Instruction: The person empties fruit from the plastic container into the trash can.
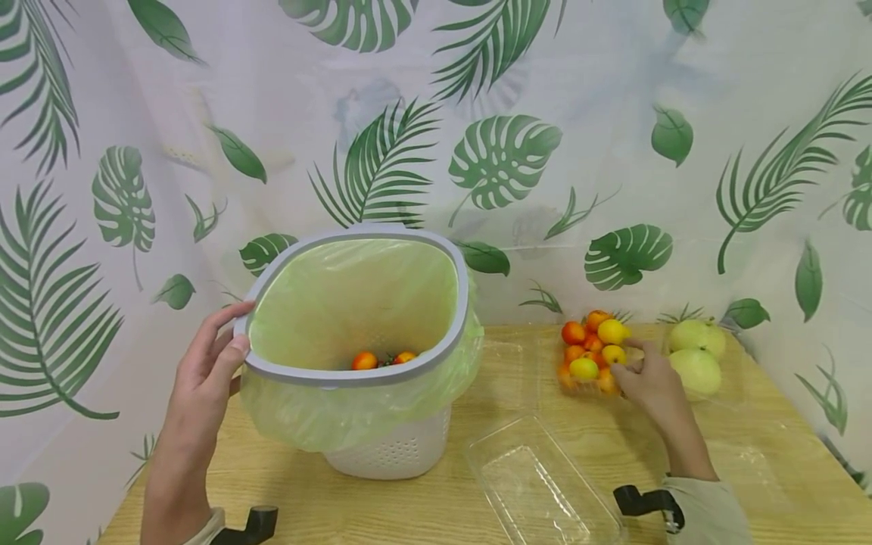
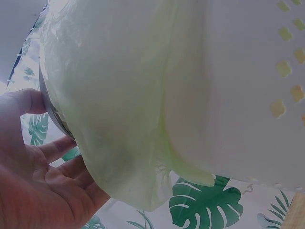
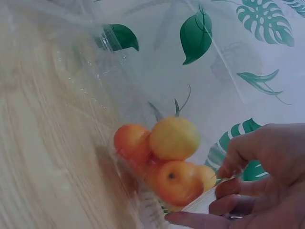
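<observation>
— Head view: what does the left hand [image 1: 204,363] grip?
— Its fingers clamp the bin [image 1: 361,341] rim; the liner hides most tomatoes inside.
— And the right hand [image 1: 647,382]?
— Fingers curl on the tomato tray [image 1: 591,352] edge on the table [image 1: 422,499]; exact grip unclear.

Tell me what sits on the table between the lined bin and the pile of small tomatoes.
Only bare table, apparently under clear plastic packaging, in the head view.

No readable text, label or number anywhere (only leaf-print patterns).
</observation>
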A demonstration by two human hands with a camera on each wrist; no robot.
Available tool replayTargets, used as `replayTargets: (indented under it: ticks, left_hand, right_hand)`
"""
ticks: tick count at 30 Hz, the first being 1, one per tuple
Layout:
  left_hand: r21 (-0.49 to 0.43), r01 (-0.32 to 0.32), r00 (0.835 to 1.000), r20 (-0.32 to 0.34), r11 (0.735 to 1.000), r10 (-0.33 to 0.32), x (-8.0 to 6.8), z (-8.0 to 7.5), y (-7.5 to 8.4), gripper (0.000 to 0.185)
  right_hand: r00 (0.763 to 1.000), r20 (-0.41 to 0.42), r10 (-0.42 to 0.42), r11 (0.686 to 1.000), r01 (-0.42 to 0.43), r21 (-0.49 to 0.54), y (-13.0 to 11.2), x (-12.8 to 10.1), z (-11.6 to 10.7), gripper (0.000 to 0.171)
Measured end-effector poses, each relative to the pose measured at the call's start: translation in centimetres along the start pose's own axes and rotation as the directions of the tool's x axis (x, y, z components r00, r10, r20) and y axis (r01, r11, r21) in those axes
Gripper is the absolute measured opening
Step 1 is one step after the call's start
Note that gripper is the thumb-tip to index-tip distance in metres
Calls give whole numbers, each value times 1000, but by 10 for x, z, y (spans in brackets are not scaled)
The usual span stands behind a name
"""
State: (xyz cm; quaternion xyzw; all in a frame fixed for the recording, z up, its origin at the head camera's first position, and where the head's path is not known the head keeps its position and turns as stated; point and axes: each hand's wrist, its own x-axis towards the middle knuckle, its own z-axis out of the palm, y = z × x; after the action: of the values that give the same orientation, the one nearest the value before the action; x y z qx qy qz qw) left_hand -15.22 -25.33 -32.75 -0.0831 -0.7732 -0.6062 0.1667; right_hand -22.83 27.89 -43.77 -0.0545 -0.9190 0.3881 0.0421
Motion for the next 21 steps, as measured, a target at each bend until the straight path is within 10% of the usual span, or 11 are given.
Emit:
replayTargets:
  ticks: [8, 21]
  left_hand:
    - [12, -4, 1000, 1, 1000, 4, 0, 0, 0, 40]
    - [-1, -7, 1000, 4, 1000, 7, 0, 1, -1, 41]
  right_hand:
    - [997, -36, 68, 966, -56, 252, -2, 1, 8, 55]
    - [979, 199, 45, 924, -117, 365, -3, -4, 6, 52]
